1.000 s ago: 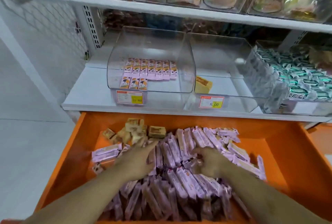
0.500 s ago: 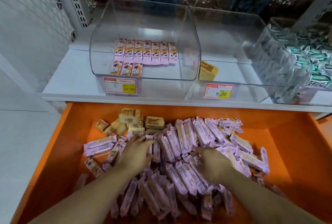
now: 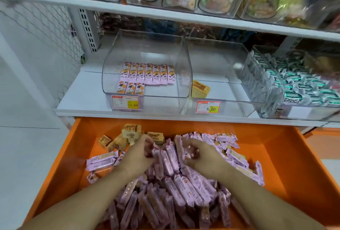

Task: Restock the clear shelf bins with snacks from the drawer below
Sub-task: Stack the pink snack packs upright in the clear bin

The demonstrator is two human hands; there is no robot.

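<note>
Pink crinkly snack wrappers (image 3: 174, 180), long and flat with crimped ends, are lying heaped in the orange plastic drawer (image 3: 287, 158). Both hands are digging into the pile's far side: the left hand (image 3: 139, 154) is curling its grip round several bars, and the right hand (image 3: 200, 156) is pinching a bunch likewise. Boxy tan packets (image 3: 128, 134) are sitting just beyond the left hand. Above, on the white shelf (image 3: 86, 89), a clear curved-front bin (image 3: 145, 75) is holding two flat rows of pink bars; the neighbouring clear bin (image 3: 220, 75) is holding one tan packet.
</note>
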